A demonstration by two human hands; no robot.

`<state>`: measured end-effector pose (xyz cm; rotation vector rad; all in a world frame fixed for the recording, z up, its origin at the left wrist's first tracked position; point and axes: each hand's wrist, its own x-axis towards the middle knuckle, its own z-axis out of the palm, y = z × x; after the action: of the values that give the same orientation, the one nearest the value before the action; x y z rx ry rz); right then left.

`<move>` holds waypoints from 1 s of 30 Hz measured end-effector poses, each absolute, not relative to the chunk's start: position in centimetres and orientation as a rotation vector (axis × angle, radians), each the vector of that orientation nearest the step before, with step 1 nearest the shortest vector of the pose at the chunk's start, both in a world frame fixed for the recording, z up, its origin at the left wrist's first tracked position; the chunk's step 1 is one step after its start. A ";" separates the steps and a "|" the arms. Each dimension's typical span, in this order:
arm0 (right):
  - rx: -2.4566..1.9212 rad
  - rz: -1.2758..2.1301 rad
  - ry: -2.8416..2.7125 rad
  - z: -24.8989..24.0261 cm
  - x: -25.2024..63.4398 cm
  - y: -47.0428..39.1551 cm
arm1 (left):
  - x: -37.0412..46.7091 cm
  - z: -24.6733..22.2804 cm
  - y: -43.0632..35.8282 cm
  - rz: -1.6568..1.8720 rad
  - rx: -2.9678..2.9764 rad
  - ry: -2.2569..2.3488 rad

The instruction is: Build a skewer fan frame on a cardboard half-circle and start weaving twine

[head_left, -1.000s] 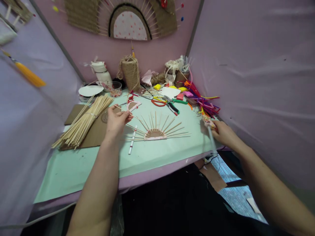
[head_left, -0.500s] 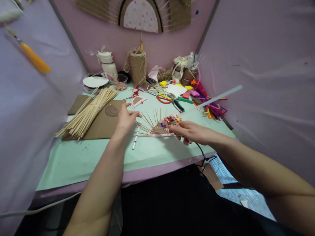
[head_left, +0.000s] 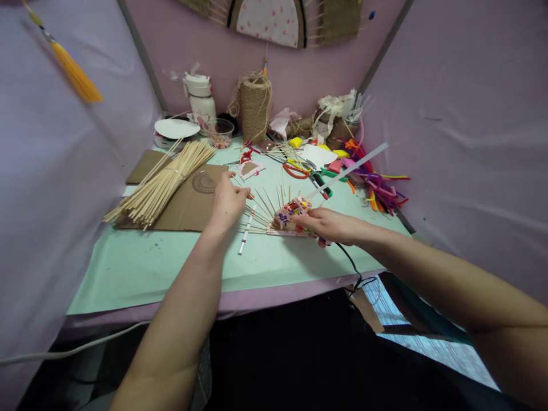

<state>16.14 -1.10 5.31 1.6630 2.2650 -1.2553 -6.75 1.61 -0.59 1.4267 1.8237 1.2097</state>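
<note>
While the right hand (head_left: pixel 327 224) curls its fingers around a flower-patterned glue gun (head_left: pixel 294 210), the left hand (head_left: pixel 230 198) pinches a thin stick (head_left: pixel 238 183) between thumb and fingertips, most of it hidden by the hand. A clear glue stick (head_left: pixel 351 170) juts up from the gun's rear, slanting toward the bench's back right corner, and a black cord (head_left: pixel 351 261) drops from the gun over the front edge of the bench (head_left: pixel 141 274).

Under the gun, nearer the front edge than the back, lies a fan of sticks (head_left: pixel 281 233); its right part is largely covered, and whether the gun's tip touches it cannot be told. A white pen (head_left: pixel 247 231) lies across the fan's leftmost sticks or just beside them, angled toward the front edge.

Toward the left edge, a tied bundle of sticks (head_left: pixel 166 182) rests on a cardboard sheet (head_left: pixel 184 216), with a clear protractor (head_left: pixel 204 181) near the sheet's right end. Along the back edge stand a white bottle (head_left: pixel 202 105) and a twine spool (head_left: pixel 256 108). Bright pipe cleaners (head_left: pixel 379 180) lie heaped by the right edge.
</note>
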 end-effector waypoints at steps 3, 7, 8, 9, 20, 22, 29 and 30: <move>1.648 -1.261 2.261 5.4 15.9 -1.0 | -6.9 -1.0 1.8 1.271 1.385 1.778; 1.665 -1.210 2.233 5.6 15.6 -0.8 | -6.9 -0.9 1.7 1.264 1.384 1.772; 1.667 -1.207 2.224 5.7 15.6 -0.8 | -6.9 -0.8 1.6 1.253 1.392 1.782; 1.664 -1.209 2.217 5.7 15.6 -0.8 | -6.9 -0.7 1.5 1.241 1.397 1.789; 1.633 -1.197 2.202 5.6 15.7 -0.8 | -6.7 -0.9 1.6 1.234 1.415 1.757; 1.622 -1.180 2.203 5.6 15.8 -0.9 | -6.7 -1.0 1.6 1.257 1.402 1.735; 1.618 -1.146 2.195 5.6 16.2 -0.9 | -6.5 -1.2 1.5 1.272 1.416 1.728; 1.615 -1.148 2.192 5.5 16.3 -0.9 | -6.5 -1.2 1.5 1.270 1.423 1.729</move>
<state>16.27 -0.85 5.50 1.6151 2.1916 -1.1476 -6.49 1.52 -1.25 1.4227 1.7290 1.2705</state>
